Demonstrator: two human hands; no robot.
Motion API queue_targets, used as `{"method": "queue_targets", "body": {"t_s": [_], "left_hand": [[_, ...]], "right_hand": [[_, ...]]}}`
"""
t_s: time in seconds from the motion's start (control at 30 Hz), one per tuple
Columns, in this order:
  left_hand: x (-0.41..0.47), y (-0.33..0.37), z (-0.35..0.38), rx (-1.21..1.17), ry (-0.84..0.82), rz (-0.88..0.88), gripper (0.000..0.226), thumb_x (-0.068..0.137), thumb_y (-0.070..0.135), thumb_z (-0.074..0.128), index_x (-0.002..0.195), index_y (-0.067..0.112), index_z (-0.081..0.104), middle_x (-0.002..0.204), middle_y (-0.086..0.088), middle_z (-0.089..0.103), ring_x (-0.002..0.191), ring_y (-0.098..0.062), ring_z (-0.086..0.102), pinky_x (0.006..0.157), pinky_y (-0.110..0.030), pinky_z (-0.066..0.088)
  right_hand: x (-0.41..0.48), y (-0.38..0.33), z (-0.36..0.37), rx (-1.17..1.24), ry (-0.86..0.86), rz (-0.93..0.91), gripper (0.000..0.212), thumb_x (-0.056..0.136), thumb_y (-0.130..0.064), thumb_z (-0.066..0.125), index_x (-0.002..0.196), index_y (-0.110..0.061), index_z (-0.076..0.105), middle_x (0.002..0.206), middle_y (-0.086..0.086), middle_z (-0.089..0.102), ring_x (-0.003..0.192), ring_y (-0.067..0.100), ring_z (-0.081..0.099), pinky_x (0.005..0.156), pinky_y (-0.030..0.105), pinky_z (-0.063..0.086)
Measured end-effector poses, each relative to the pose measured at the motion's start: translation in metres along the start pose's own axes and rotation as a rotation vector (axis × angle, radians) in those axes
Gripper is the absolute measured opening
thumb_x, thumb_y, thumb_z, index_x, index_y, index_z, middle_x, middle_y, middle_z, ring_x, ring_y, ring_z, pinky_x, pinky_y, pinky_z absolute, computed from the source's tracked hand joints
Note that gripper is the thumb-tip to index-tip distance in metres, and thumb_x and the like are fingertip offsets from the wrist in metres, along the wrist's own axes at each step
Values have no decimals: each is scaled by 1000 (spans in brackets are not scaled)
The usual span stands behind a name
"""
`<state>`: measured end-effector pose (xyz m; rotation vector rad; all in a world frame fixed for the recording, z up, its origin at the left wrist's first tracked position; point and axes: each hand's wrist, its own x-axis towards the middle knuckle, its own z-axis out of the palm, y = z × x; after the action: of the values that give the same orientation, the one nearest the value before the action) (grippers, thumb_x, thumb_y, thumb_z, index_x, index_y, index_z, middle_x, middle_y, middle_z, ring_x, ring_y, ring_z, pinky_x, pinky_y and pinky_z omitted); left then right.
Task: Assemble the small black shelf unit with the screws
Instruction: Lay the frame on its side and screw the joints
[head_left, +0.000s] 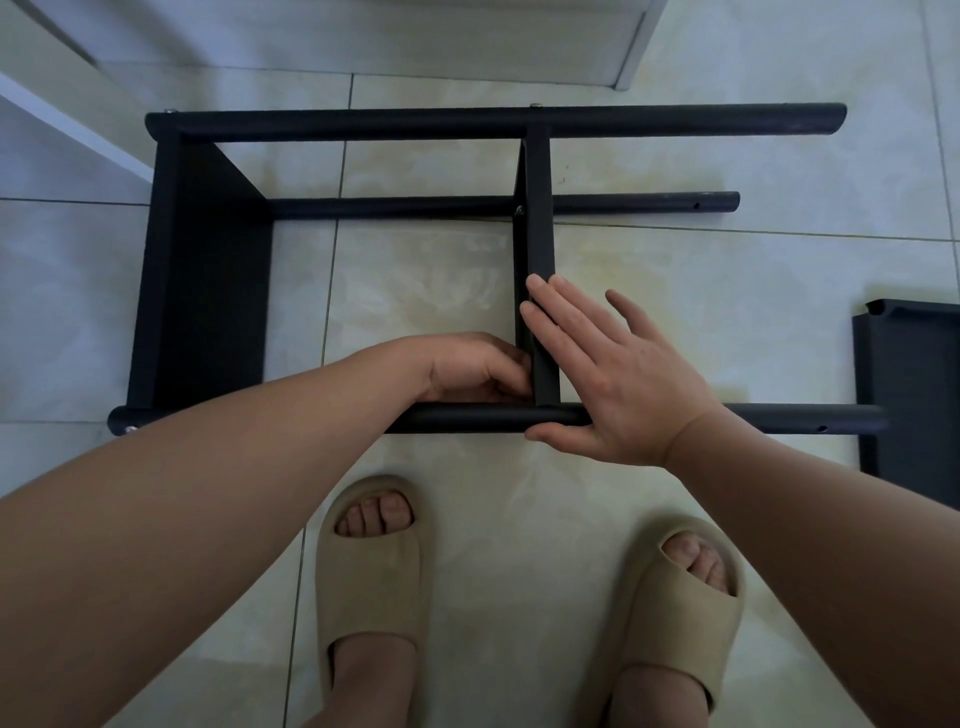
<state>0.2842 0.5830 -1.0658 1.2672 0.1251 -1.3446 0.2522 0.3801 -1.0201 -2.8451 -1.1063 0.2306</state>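
Plainly, the black shelf unit (208, 260) lies on its side on the tiled floor (426, 270), in the middle of the frame, its long tubes running left to right; the middle panel (537, 208) crosses them, running from the far tube (467, 120) at the top down to the near tube (467, 418) just above the person's sandals (374, 561).

Both hands meet at the lower end of that panel. The left hand (472, 366) comes in from the lower left, its fingers curled against the panel's left face right where it meets the near tube; it seems to grip the panel's edge, though whether a screw sits between the fingertips is hidden. The right hand (613, 379) lies flat and spread from the right, straight fingers pressing on the panel's edge, thumb resting along the near tube.

Screw heads (535, 105) show at the far tube and at the left corners; so this near joint looks like the one being fixed. It lies directly under the hands, the left one nearer to it; any screw would have to enter across the near tube, along the panel's length. A spare panel (909, 395) waits at the right edge, beside the tubes' free ends.
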Motion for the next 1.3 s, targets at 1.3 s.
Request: {"method": "queue_targets", "body": {"t_s": [1.3], "left_hand": [[-3, 4, 2, -23, -10, 0, 14, 90, -4, 49, 89, 5, 59, 75, -5, 65, 69, -15, 65, 69, -27, 53]], "right_hand": [[0, 1, 2, 7, 23, -4, 101, 89, -77, 39, 159, -5, 25, 169, 10, 12, 156, 26, 13, 118, 57, 29]]}}
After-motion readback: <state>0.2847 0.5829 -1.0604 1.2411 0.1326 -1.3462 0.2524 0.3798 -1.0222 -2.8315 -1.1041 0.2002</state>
